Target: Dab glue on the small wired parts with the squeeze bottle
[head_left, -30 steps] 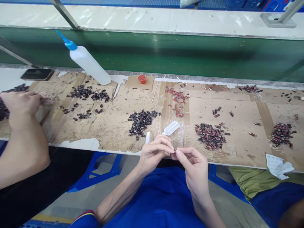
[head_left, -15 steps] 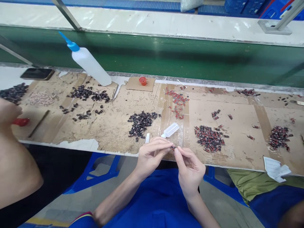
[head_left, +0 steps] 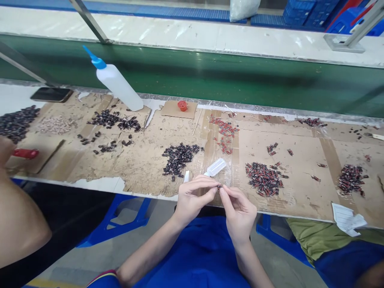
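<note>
At the table's near edge, my left hand (head_left: 195, 198) and my right hand (head_left: 238, 210) meet fingertip to fingertip. Between them they pinch a small dark part (head_left: 219, 186), mostly hidden by the fingers. Just beyond lies a small clear plastic tube-like piece (head_left: 215, 166). To the left of my hands is a heap of small black parts (head_left: 180, 158). On the right sits a heap of black-and-red parts (head_left: 264, 178). Loose small red parts (head_left: 223, 126) are scattered farther back on the cardboard.
A white bottle with a blue nozzle (head_left: 120, 88) stands at the back left, near a phone (head_left: 51, 95). A red cap (head_left: 182, 105) rests on a cardboard piece. Another person's arm (head_left: 18, 212) reaches in from the left. A torn paper (head_left: 347, 219) hangs over the front edge at right.
The view has shifted slightly. Both hands stay together at the small part, with only slight finger movement. The other person's hand at left has moved, showing more of a red object.
</note>
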A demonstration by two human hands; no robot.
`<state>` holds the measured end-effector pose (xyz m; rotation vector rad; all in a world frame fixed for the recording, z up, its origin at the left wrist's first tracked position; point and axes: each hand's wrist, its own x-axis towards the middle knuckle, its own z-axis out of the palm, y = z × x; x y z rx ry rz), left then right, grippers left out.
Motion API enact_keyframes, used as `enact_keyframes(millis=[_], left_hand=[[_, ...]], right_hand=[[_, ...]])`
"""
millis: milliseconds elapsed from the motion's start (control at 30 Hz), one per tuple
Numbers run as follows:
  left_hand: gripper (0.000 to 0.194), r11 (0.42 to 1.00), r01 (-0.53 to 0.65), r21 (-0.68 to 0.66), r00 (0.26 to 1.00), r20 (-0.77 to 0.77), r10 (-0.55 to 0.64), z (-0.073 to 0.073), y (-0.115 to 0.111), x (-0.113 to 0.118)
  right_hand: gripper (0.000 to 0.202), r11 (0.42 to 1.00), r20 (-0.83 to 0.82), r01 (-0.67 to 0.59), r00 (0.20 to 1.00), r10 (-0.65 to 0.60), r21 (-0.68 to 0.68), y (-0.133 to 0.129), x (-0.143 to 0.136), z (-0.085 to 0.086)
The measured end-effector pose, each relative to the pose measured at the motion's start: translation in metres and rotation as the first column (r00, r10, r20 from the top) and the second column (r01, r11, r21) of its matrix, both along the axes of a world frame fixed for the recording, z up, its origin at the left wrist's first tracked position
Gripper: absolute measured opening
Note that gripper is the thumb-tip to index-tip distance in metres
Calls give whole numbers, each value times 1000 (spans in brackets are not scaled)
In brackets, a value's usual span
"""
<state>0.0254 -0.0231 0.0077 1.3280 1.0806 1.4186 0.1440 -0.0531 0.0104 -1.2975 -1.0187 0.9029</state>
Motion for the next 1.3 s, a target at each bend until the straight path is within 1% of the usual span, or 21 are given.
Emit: enact_keyframes(millis=[133, 267, 367, 500, 567, 633, 700, 733, 767, 833, 900, 933, 967, 1000, 1067, 1167, 1300], left_hand=[[10, 999, -46, 14, 997, 69, 45, -8, 0, 5], [13, 998, -61, -18, 992, 109, 63, -12, -2, 9], [12, 996, -86, 13, 994, 71, 85, -14, -4, 13], [12, 986, -118, 116, 993, -1, 119, -18, -7, 18], [15, 984, -98, 150, 993, -53, 107, -18, -7, 19], [21, 989, -27, 143, 988, -145, 48, -15, -5, 17], [25, 989, 67, 131, 966, -257, -32, -12, 0, 9], [25, 985, 97, 140, 948, -315, -48, -10, 4, 3], [24, 981, 105, 162, 927, -374, -38, -9, 8, -4], [19, 971, 36, 237, 865, -493, 88, -10, 18, -23], [15, 952, -87, 292, 754, -605, 255, -14, 28, -41], [15, 941, -133, 312, 687, -655, 315, -17, 33, -49], [14, 935, -158, 317, 629, -698, 343, -21, 37, -56], [13, 936, -157, 314, 588, -732, 344, -25, 41, -61], [15, 947, -121, 299, 547, -776, 315, -31, 48, -67], [21, 958, -58, 279, 531, -804, 267, -35, 53, -69], [25, 964, -27, 266, 541, -806, 238, -31, 54, -71]], right_hand=[[11, 995, -16, -83, 996, 82, -52, 1, 5, 1], [15, 995, -11, -79, 997, 78, -58, 2, 9, -3], [14, 996, 8, -77, 997, 78, -37, 2, 10, -3], [13, 996, 30, -86, 996, 86, -6, 3, 11, -1], [11, 996, 51, -86, 995, 86, 15, 4, 14, -2], [9, 998, 93, -66, 994, 63, 22, 7, 21, -5], [9, 1000, 166, 7, 986, -9, 14, 12, 33, -8], [11, 998, 220, 62, 973, -63, 10, 15, 40, -9], [14, 991, 279, 133, 951, -134, 23, 19, 48, -10], [18, 961, 431, 260, 860, -274, 92, 29, 63, -11], [19, 939, 567, 301, 750, -341, 166, 39, 73, -9], [19, 936, 622, 295, 701, -349, 192, 45, 76, -8], [19, 941, 670, 268, 663, -335, 205, 52, 77, -8], [19, 951, 712, 228, 632, -306, 207, 58, 77, -7], [20, 978, 783, 115, 585, -210, 176, 73, 72, -8], [23, 995, 846, -30, 529, -68, 99, 98, 63, -10], [23, 988, 874, -152, 476, 94, -24, 126, 55, -13]])
